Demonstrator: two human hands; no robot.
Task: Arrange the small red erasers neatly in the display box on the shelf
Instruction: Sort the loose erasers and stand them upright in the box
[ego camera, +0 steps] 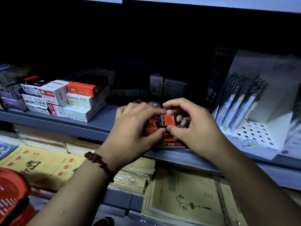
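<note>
A red display box marked 2B stands at the front edge of the grey shelf, mostly covered by my hands. Several small red erasers lie inside it, a few showing at the back. One red eraser with a black 2B end is held above the box, pinched between both hands. My left hand, with a dark red bead bracelet at the wrist, grips its left side with thumb and forefinger. My right hand holds its right side, fingers curled over the top.
Stacked white and orange stationery boxes sit to the left on the shelf. A white pen display stand with pens stands to the right. Yellow exercise books lie on the lower shelf, and a red basket is at bottom left.
</note>
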